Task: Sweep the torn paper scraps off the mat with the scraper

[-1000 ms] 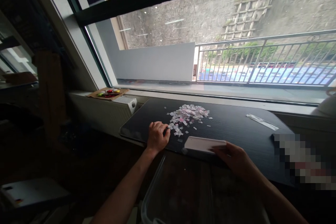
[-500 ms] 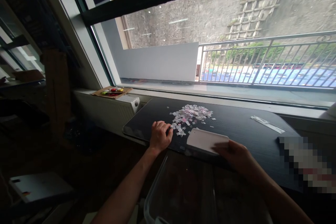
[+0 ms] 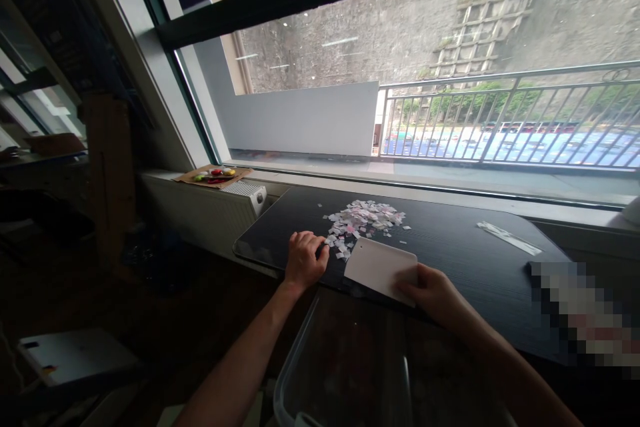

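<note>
My right hand (image 3: 437,288) grips the right end of a flat white card (image 3: 381,267), which has a small hole near one corner. The card is tilted over the near side of a heap of small paper pieces (image 3: 367,215); I cannot tell whether its edge touches the table. Just left of the loose pieces, my left hand (image 3: 306,259) rests at the table's near edge with its fingers curled. Whatever those fingers may hold is hidden. Below both hands, a clear plastic box (image 3: 295,368) stands against the front of the black table (image 3: 455,240).
A pale strip (image 3: 509,237) lies at the table's right, beside a blurred-out item (image 3: 587,313). Left of the table is a radiator (image 3: 245,199), with cardboard (image 3: 187,175) bearing small coloured items. A window (image 3: 310,120) runs behind. A silver laptop-like slab (image 3: 80,355) sits lower left.
My right hand has moved left with the white card, bringing it closer to the paper pieces and tilting its face up more. My left hand has stayed put.
</note>
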A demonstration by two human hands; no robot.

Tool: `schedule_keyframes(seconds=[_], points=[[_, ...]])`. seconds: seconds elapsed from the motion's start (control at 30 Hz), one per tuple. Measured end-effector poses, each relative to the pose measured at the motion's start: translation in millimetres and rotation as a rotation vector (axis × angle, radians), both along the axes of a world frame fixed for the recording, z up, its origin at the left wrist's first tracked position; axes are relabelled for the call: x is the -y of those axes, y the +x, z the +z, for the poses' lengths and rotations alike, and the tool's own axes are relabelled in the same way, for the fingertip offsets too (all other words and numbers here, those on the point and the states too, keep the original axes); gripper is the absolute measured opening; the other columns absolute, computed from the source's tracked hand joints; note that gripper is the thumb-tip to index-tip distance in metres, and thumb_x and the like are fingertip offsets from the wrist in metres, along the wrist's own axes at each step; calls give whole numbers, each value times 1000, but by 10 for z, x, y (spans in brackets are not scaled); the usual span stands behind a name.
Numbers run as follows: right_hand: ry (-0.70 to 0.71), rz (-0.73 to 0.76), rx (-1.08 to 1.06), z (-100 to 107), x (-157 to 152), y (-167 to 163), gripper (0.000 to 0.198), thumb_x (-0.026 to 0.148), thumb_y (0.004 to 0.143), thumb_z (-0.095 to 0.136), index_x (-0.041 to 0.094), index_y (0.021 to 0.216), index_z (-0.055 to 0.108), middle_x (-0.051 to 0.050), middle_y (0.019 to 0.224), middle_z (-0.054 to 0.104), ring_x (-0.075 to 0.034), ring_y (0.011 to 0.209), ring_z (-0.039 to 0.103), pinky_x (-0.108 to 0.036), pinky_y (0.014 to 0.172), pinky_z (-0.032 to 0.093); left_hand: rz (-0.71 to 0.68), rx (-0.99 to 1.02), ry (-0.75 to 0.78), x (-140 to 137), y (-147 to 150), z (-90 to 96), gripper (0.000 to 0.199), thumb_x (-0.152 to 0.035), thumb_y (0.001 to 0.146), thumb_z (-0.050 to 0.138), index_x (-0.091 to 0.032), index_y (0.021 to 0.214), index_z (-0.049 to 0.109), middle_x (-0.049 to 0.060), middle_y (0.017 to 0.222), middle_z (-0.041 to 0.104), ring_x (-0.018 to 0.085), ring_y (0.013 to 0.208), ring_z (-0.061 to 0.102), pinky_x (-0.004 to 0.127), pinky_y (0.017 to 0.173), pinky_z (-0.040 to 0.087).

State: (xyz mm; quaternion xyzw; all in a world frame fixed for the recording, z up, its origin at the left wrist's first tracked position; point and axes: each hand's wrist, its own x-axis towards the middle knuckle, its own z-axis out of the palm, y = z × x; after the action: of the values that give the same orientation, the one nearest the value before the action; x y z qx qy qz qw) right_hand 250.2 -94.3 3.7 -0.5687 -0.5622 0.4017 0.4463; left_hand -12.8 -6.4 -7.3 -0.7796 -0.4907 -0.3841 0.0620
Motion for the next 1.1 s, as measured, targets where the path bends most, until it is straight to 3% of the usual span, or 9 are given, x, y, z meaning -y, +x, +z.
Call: schedule_keyframes(seconds=[0.3,0.6,0.7,0.87,1.1], points=[[5,79,-62,48,69,-130,31,39,64,77,17,84,70,-5,77,74,-23,70,68,-35,65,55,-15,5,10,-3,-3,-6,16,-25,86,53,-22,92,67,6,91,69,27,105,57,49,101,37],[12,1,-31,102,208,-91,39,50,60,79,18,82,71,-7,80,76,-26,74,69,-39,69,56,-9,2,13,1,-3,-5,15,-24,86,53,-22,92,67,6,90,69,27,105,57,49,101,36],[43,-51,-24,94,207,-96,35,47,64,75,19,84,71,-7,81,76,-26,74,68,-38,69,55,-12,-4,9,3,-3,-1,15,-24,86,53,-22,92,67,6,90,69,27,105,57,49,101,36],[18,67,39,101,190,-91,29,42,67,73,18,84,72,-5,79,75,-25,73,68,-36,66,55,-6,-2,7,3,-1,2,16,-24,85,53,-22,92,67,7,91,69,27,105,57,50,101,36],[49,24,29,97,96,-32,31,43,64,76,17,81,72,-6,76,74,-24,71,67,-36,65,54,-10,7,1,2,-1,-2,15,-24,85,54,-23,92,67,6,90,69,27,106,57,50,102,35]])
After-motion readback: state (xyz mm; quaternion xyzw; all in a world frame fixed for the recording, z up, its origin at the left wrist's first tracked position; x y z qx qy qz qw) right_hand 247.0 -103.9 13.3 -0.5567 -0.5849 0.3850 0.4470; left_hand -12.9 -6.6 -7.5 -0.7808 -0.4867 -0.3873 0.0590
